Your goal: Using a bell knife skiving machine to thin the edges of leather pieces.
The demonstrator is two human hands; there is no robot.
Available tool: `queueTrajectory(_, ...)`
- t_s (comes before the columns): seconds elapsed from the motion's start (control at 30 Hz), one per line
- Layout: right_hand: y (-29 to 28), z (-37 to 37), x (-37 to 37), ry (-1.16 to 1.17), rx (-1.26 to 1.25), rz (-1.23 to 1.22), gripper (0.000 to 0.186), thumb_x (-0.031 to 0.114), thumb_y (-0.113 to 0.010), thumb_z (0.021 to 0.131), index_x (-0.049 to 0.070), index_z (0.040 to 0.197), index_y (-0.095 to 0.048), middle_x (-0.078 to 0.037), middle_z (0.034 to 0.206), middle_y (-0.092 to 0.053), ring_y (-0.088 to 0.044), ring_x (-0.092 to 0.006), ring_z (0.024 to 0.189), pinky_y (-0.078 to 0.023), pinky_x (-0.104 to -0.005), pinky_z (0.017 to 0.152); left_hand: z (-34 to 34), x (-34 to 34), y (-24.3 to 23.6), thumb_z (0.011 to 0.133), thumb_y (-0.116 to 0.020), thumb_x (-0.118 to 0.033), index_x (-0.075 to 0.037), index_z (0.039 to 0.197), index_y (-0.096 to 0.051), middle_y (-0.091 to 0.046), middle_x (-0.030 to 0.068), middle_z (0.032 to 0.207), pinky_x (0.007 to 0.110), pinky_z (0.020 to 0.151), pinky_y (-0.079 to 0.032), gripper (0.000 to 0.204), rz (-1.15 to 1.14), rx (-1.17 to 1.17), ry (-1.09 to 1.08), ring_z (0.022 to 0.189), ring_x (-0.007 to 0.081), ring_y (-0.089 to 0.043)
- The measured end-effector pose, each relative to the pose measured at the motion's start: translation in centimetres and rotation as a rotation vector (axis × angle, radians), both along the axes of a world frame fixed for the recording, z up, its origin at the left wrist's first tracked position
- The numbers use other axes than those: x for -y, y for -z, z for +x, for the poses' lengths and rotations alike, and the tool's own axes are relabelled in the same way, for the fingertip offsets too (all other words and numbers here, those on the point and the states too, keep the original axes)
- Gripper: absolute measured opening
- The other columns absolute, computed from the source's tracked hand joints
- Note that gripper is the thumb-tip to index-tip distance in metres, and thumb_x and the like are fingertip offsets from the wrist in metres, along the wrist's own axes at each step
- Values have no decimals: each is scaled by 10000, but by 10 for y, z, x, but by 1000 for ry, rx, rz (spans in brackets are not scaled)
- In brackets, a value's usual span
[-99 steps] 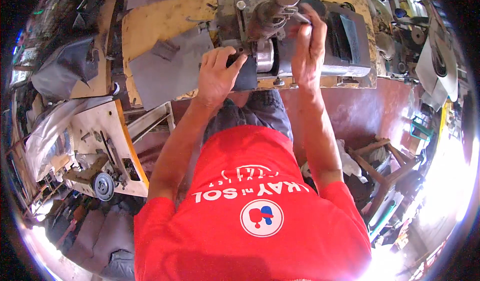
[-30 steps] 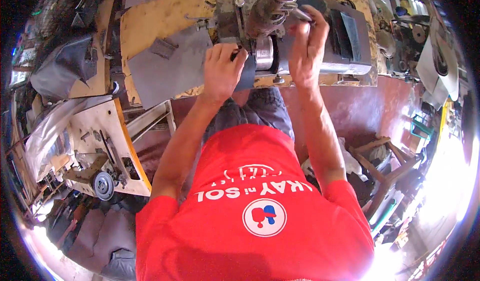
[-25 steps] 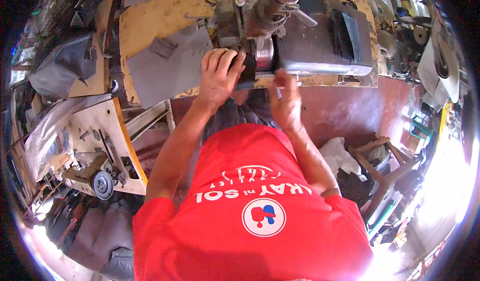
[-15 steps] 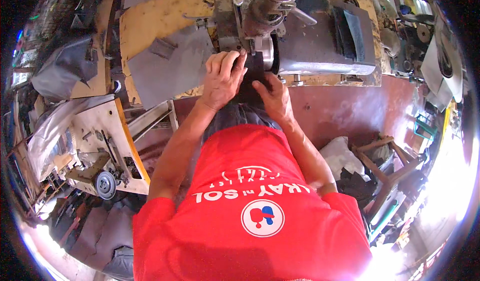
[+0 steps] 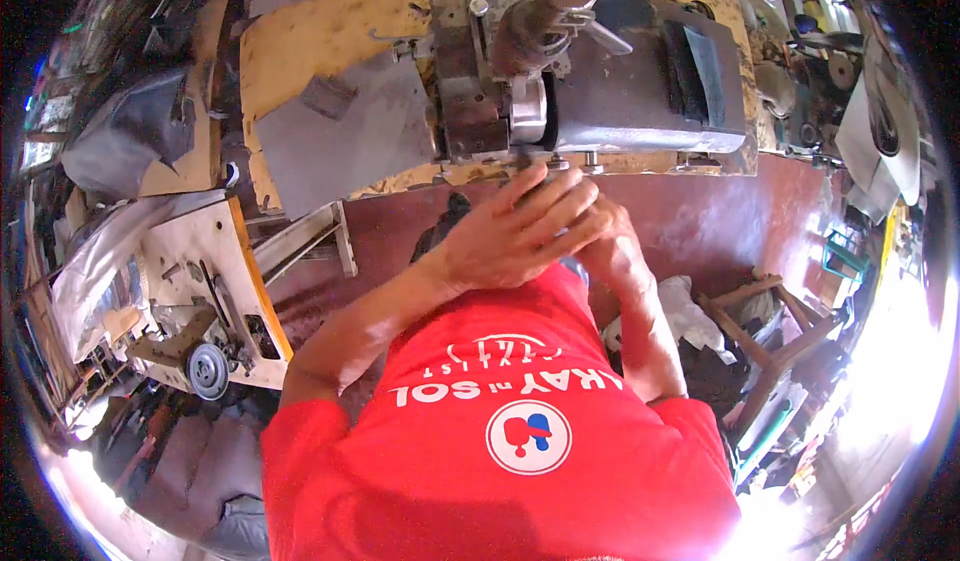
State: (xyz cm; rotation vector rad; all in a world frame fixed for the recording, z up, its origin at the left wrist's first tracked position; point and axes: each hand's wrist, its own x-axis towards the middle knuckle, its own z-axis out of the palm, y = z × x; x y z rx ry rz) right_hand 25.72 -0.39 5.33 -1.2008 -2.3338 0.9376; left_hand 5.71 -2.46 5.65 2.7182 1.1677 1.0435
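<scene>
Cluttered workshop space surrounds a worn yellow table [image 5: 300, 51] that carries a heavy grey machine [image 5: 640, 91] with a metal wheel [image 5: 528, 111] at its front. Just below that wheel, at the table's near edge, the two hands meet. The left hand [image 5: 515, 236] lies flat, fingers stretched out and pointing toward the right, laid over the right hand [image 5: 612, 251], which sits underneath and slightly nearer the body. Whatever piece is pressed between them is hidden; only a sliver of something dark shows at the left fingertips [image 5: 540, 183], too small to identify. So the left grip is released and flattened, while whether the right grip is clenched on anything cannot be told, since the left hand covers it. The hands seem held close under the machine's working end, probably so the piece stays near the wheel.

Outward from there, a grey sheet of material [image 5: 350, 146] rests on the table left of the machine. Further left stands a pale wooden sewing stand [image 5: 200, 291] with a dark pulley wheel [image 5: 208, 369]. A wooden frame [image 5: 770, 321] sits on the reddish floor [image 5: 720, 221] to the right.
</scene>
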Motion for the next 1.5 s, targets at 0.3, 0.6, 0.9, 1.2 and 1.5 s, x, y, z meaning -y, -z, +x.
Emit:
queueTrajectory(0.3,-1,-57,-37,83,-140,-135,196,-32,-647,811,1,997,-696,-197,894,-702,-698,-347,883,-542,-384,772,-37,-18,20,837,-666,-96,-34,1379,-482,-602,123,1150,403,823,-449,576,-307,157,-133,980,279,-596)
queueTrajectory(0.6,-49,-50,-97,578,-371,414,203,119,-730,859,68,1053,-698,-116,947,-684,-669,-293,829,-533,-383,726,-60,-35,51,827,-732,-79,-96,1011,-676,-609,83,890,411,741,-452,193,-312,272,-363,824,296,-584)
queueTrajectory(0.9,-147,-58,-128,441,-106,960,249,159,-635,934,25,1144,-655,-140,956,-655,-627,-275,869,-508,-388,794,-59,-37,54,830,-739,-118,-131,990,-703,-584,63,797,413,676,-451,164,-263,265,-481,743,274,-582)
queueTrajectory(1.2,-4,-62,-139,425,-452,723,259,190,-438,1019,10,871,-554,-146,732,-492,-482,-278,635,-415,-376,588,-52,-48,59,787,-738,-99,-143,969,-700,-579,61,799,400,641,-433,191,-168,246,-488,719,269,-573)
queueTrajectory(1.5,51,-43,-4,358,-185,14,258,98,-615,939,-3,1158,-523,-155,899,-657,-670,-259,818,-533,-392,753,-50,-30,71,804,-731,-159,-111,1218,-646,-546,93,1110,459,885,-445,425,3,30,-464,1022,309,-537)
